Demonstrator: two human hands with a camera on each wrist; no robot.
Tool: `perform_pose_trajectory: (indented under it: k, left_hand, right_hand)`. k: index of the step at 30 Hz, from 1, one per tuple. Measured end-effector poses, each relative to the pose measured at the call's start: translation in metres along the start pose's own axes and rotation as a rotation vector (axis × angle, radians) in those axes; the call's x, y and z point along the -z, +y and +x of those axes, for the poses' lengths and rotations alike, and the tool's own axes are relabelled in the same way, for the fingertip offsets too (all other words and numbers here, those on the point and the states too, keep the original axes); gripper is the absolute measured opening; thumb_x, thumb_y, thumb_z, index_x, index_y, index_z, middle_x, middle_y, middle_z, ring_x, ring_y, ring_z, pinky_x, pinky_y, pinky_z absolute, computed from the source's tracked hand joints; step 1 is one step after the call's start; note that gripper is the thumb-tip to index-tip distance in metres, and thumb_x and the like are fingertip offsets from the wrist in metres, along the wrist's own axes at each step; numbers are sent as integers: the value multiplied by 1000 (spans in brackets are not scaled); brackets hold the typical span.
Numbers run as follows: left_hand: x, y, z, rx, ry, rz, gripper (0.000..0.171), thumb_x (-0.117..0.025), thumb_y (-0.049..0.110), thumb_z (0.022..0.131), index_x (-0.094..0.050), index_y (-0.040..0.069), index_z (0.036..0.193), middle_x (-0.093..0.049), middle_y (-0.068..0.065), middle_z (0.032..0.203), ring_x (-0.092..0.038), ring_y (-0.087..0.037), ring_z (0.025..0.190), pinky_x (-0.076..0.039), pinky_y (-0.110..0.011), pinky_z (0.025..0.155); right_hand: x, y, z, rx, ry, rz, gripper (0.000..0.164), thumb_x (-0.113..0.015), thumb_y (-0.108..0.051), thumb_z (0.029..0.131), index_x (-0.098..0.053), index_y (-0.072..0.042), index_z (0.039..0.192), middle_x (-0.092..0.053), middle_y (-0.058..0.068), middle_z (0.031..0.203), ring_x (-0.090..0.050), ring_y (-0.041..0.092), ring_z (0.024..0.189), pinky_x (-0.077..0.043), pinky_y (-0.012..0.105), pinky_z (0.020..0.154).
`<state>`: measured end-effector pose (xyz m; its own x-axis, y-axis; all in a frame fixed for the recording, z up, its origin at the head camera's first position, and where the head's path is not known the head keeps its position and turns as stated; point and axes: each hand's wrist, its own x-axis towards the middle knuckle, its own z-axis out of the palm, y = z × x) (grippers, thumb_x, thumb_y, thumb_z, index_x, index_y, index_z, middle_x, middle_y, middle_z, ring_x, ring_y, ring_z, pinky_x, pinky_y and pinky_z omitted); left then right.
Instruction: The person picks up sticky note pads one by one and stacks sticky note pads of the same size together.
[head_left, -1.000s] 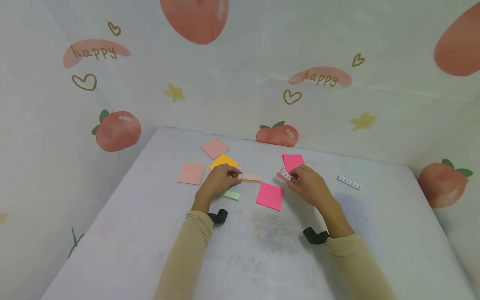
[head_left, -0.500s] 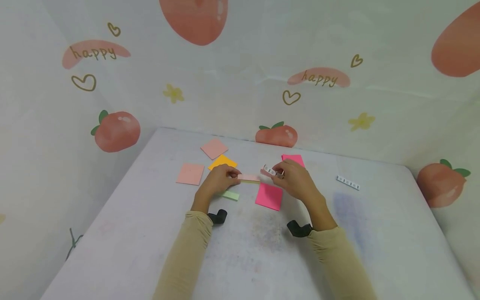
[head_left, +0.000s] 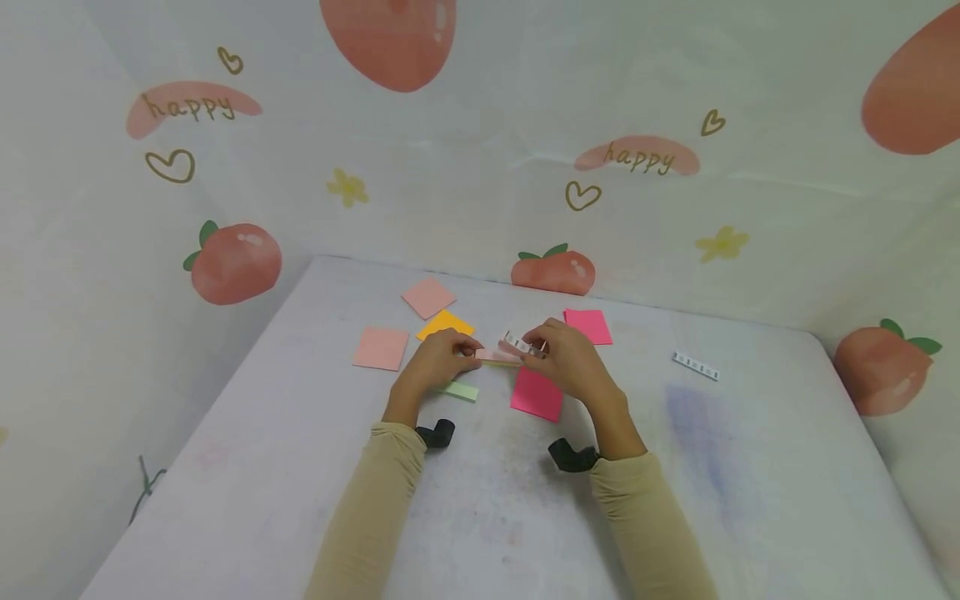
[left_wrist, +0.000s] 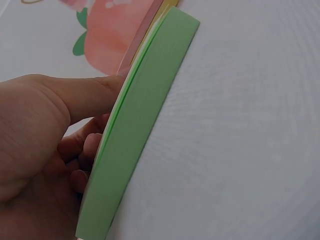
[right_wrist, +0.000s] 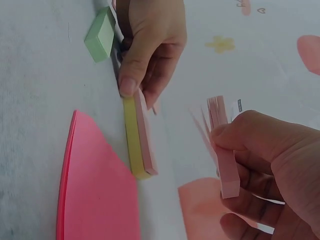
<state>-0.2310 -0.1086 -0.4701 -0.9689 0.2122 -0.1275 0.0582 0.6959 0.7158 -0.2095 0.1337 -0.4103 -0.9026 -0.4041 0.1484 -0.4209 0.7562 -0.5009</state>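
Observation:
My left hand (head_left: 438, 360) pinches one end of two narrow sticky note pads laid together, a pink pad (right_wrist: 145, 137) against a yellow pad (right_wrist: 131, 135). Between thumb and fingers, my right hand (head_left: 572, 362) grips another narrow pink sticky note pad (right_wrist: 228, 172) with a white printed back. Some of its sheets fan apart at one end in the right wrist view. From the head, this pad overlaps the right end of the pads in my left hand. A narrow green pad (left_wrist: 140, 115) lies on the table close to the left hand.
A hot pink square pad (head_left: 537, 395) lies in front between the hands, another hot pink pad (head_left: 589, 327) behind the right hand. Pale pink squares (head_left: 381, 347) and an orange pad (head_left: 446, 323) are at the back left. A printed strip (head_left: 696, 366) lies at right.
My right hand has moved left with its pink pad, up to the pads in my left hand, uncovering the hot pink pad at the back. The left hand has stayed put.

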Motion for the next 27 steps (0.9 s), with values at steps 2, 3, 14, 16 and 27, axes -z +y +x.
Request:
perform_pose_trajectory:
  k: [2, 3, 14, 16, 27]
  left_hand:
    - [0, 1, 0, -4, 0, 8, 27, -77, 28, 92, -76, 18, 117, -67, -1, 103, -57, -20, 100, -48, -37, 92]
    - [0, 1, 0, -2, 0, 14, 27, -76, 28, 92, -76, 18, 117, -67, -1, 103, -57, -20, 100, -48, -37, 91]
    - [1, 1, -2, -5, 2, 20, 28, -76, 29, 92, -75, 19, 118, -68, -1, 105, -58, -22, 101, -48, -40, 93]
    - [1, 1, -2, -10, 3, 22, 28, -76, 29, 92, -75, 19, 118, -68, -1, 106, -58, -21, 100, -49, -40, 93]
    - [3, -2, 0, -11, -17, -28, 33, -77, 29, 91, -72, 20, 122, -68, -1, 108, -59, -20, 100, -49, -39, 93]
  right_hand:
    - [-3, -1, 1, 2, 6, 2, 24, -78, -17, 88, -75, -8, 110, -68, 3, 98, -64, 18, 86, -54, 33, 78]
    - [-4, -2, 2, 6, 8, 5, 24, -78, -17, 88, -76, -8, 110, -68, 4, 98, -64, 18, 86, -54, 33, 78]
    - [-15, -8, 11, -24, -22, 36, 25, -77, -21, 90, -75, -9, 112, -67, 3, 99, -63, 18, 88, -54, 33, 79]
    - [-17, -7, 11, -31, -28, 37, 25, -76, -21, 90, -75, -9, 112, -67, 4, 100, -63, 18, 89, -54, 33, 80]
    - [-25, -2, 10, -57, -27, 32, 27, -78, -22, 90, -75, -9, 113, -67, 4, 100, -64, 18, 90, -55, 34, 81]
